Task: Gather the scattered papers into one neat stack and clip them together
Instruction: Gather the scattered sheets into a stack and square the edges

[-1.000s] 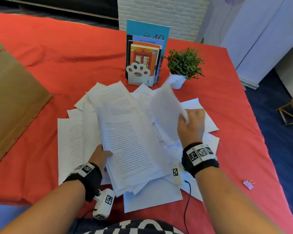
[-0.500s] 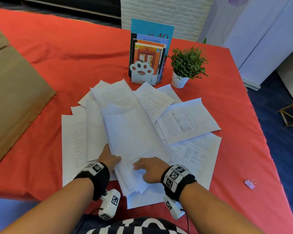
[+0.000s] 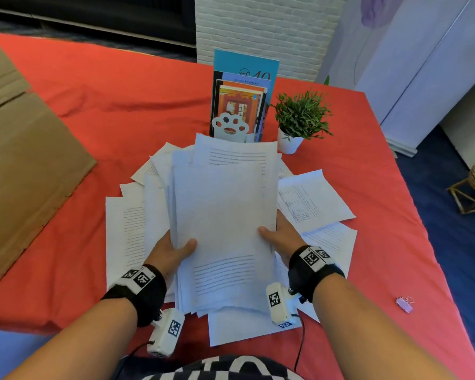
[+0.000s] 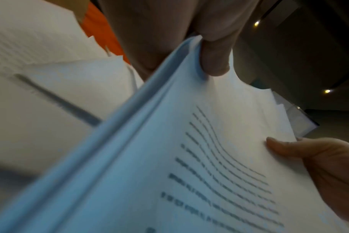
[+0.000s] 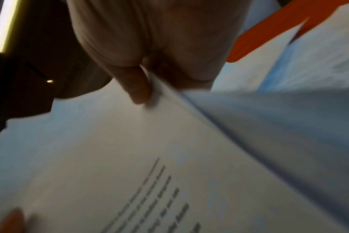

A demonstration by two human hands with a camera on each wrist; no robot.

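A thick bundle of white printed papers is raised off the red table, tilted towards me. My left hand grips its left edge, thumb on top. My right hand grips its right edge, thumb on top as well. The left wrist view shows the bundle with my left thumb pressed on the top sheet. In the right wrist view my right thumb pinches the same papers. More loose sheets lie spread on the table under the bundle. A small pale purple binder clip lies at the right.
A paw-shaped bookend with upright books and a small potted plant stand just beyond the papers. A flat brown cardboard sheet covers the table's left side. The red tablecloth ends at the near edge by my body.
My right hand laid its lifted sheet on the pile, then both hands took the bundle by its sides and raised it off the table, squared up.
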